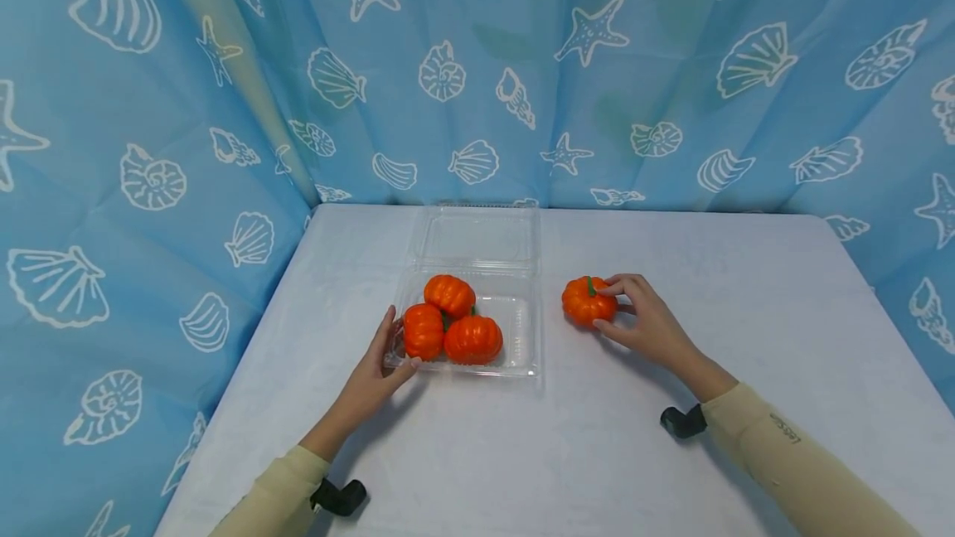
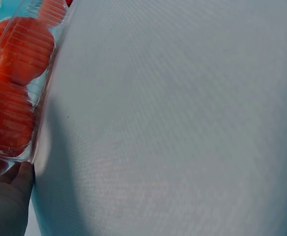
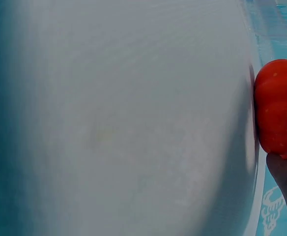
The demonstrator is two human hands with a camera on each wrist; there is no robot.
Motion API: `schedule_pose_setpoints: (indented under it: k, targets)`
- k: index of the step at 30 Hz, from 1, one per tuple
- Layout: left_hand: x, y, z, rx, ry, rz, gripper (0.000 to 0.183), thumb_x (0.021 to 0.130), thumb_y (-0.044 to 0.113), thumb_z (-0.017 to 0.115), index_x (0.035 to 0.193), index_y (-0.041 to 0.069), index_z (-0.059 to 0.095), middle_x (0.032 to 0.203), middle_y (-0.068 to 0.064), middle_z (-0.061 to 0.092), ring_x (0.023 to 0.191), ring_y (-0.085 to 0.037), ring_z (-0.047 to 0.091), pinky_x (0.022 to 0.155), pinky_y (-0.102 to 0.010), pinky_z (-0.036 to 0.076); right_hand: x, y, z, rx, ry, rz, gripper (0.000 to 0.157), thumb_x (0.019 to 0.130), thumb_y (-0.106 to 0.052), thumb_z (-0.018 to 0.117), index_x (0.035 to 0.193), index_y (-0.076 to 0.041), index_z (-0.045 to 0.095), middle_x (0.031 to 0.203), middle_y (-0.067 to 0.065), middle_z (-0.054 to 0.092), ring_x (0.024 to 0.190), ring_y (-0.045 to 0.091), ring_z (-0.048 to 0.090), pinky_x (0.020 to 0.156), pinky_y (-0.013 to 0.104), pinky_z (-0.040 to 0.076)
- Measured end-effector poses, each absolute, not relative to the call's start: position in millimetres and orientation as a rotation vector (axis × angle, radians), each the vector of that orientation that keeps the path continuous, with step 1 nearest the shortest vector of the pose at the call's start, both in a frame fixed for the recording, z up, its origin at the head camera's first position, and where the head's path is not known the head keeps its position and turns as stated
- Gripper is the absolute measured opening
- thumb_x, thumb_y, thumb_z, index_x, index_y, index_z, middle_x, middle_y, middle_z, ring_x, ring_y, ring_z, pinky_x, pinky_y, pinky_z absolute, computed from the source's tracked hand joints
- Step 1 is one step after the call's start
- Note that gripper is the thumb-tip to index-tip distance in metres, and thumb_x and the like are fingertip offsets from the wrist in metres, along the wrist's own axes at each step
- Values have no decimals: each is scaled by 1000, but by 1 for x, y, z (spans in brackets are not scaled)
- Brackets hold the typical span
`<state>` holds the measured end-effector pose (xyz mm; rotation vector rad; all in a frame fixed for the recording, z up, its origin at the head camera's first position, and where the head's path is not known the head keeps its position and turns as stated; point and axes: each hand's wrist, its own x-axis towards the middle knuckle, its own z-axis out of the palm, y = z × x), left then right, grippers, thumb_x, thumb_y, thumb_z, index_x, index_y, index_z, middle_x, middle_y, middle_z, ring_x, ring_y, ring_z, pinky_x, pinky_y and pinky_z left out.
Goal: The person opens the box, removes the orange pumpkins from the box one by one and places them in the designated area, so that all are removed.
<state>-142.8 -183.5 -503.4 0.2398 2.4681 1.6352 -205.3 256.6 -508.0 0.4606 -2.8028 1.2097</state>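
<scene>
A clear plastic clamshell container [image 1: 515, 330] lies with its lid raised back, holding several small orange pumpkins [image 1: 473, 340] clustered in its left half. My left hand [image 1: 382, 367] holds the container's front left corner, fingers along the left side and thumb at the front edge. In the left wrist view, pumpkins [image 2: 23, 51] show through the ribbed wall. To the right of the container, my right hand [image 1: 643, 320] grips another orange pumpkin [image 1: 582, 303] with a green stem, fingers and thumb on its right side. The right wrist view shows this pumpkin [image 3: 278, 113] down at the tabletop.
A white cloth [image 1: 477, 454] covers the table. The container's transparent lid [image 1: 477, 239] reaches close to the table's back edge. Behind and to the left hangs a blue curtain [image 1: 418, 131] with white shells and starfish. Black wrist-worn devices [image 1: 682, 422] stick out from both sleeves.
</scene>
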Motion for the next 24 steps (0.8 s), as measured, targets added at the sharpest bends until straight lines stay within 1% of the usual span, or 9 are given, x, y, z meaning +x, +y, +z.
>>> schedule_pose_setpoints:
  k: [6,12,19,24]
  targets:
    - [-143,-183,-505,230,2466,1639,91,98,26,70,166,20,8,166,-17,26,150,-36,29,110,-54,42,-204,258,-507,464,-2798,1183,47,85,-8,83,121,-3,54,137,20,48,127,40,49,96,55,52]
    - [-143,-184,-507,233,2490,1631,93,97,27,71,166,20,8,165,-16,27,150,-36,30,111,-56,40,-205,259,-507,484,-2788,1195,52,84,-8,84,124,-4,51,135,18,49,126,37,50,97,54,52]
    - [-143,-183,-506,241,2477,1632,91,99,28,69,166,20,8,166,-17,26,150,-37,29,111,-56,40,-204,260,-505,487,-2802,1161,52,84,-10,84,124,-4,53,136,19,49,125,37,50,97,55,53]
    - [-143,-183,-506,239,2489,1624,92,98,28,70,165,19,8,165,-16,27,150,-36,31,110,-55,42,-204,261,-503,476,-2819,1151,52,84,-13,85,125,-5,53,138,19,48,126,38,50,97,55,53]
